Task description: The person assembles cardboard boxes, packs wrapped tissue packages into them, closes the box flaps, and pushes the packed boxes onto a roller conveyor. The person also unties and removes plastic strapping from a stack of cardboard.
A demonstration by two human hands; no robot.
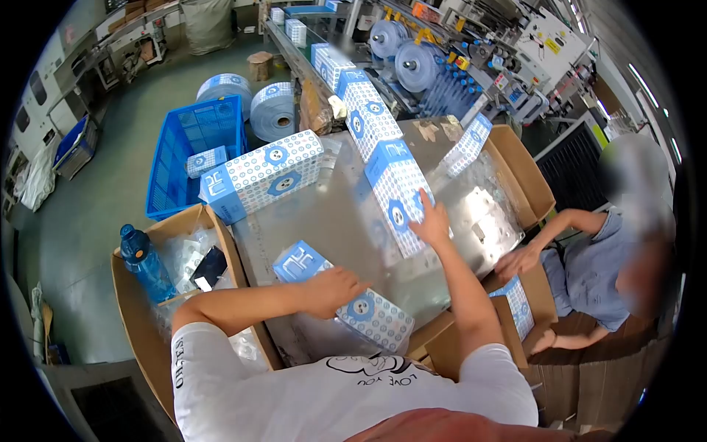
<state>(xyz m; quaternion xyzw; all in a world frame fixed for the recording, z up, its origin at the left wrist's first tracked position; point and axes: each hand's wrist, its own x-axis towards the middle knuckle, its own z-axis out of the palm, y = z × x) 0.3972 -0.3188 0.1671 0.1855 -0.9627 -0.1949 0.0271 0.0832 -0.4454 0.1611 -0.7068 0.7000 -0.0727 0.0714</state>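
My left hand (pixel 335 291) lies curled over the middle of a blue-and-white printed tissue pack (pixel 300 261), which sits at a slant on the metal table close to my body. The hand covers the pack's middle, and its underside fingers are hidden. Farther forward, my right hand (pixel 433 221) touches the near pack (pixel 398 188) of a row, thumb and index finger apart on its top and right edge. Behind it, end to end, come more packs (pixel 368 114) of the same print, running back toward a conveyor.
Another long pack (pixel 272 173) lies at the table's left edge by a blue crate (pixel 195 121). An open carton (pixel 121 287) holds a water bottle (pixel 143 261). At right, a co-worker (pixel 596 258) handles a carton (pixel 541 295) with packs. Film rolls (pixel 272 110) stand behind.
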